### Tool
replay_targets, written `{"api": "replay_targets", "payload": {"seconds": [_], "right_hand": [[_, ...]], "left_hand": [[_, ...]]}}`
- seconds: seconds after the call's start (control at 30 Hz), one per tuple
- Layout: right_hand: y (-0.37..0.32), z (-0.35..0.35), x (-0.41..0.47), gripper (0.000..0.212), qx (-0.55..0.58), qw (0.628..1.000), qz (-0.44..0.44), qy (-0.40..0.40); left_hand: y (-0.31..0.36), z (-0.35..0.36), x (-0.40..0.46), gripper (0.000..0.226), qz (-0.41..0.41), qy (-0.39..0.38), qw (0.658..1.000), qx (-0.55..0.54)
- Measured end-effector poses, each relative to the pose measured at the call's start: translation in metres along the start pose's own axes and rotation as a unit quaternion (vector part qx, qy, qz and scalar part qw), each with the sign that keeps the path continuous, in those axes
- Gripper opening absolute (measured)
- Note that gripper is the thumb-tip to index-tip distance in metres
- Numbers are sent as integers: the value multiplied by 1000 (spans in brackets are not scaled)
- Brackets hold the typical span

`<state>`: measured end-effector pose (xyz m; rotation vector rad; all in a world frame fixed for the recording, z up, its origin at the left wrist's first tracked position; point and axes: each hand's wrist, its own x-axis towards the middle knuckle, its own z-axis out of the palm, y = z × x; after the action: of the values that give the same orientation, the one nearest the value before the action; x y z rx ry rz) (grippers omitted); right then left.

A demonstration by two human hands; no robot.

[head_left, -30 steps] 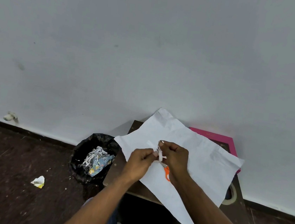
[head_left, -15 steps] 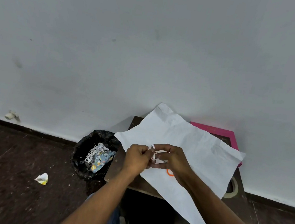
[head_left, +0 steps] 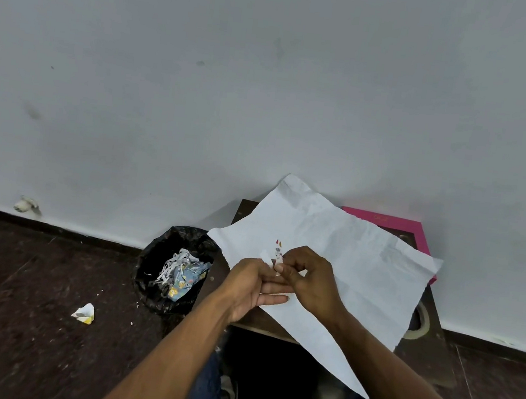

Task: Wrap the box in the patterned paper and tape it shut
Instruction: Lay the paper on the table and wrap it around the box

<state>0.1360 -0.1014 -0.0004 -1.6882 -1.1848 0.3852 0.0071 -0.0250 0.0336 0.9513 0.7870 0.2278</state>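
While my right hand (head_left: 306,279) pinches a paper scrap (head_left: 276,256) above the wrapping paper (head_left: 346,261), my left hand (head_left: 253,288) lies flat-fingered beneath.

- We face a plain pale grey wall (head_left: 268,85), scuffed in places.
- A dark skirting strip (head_left: 55,229) runs along its foot.
- The floor (head_left: 12,318) is dark brown and speckled.
- A small dark wooden table (head_left: 431,353) stands against the wall.
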Motion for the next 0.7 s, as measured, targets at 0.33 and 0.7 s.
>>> {"api": "replay_targets", "payload": {"seconds": [0.33, 0.7], "right_hand": [[-2, 5, -15, 15, -227, 972, -44, -41], [0, 12, -18, 34, -47, 994, 92, -26]], "left_hand": [[-11, 1, 10, 22, 8, 90, 993, 74], [-20, -2, 13, 13, 45, 139, 987, 59]]}}
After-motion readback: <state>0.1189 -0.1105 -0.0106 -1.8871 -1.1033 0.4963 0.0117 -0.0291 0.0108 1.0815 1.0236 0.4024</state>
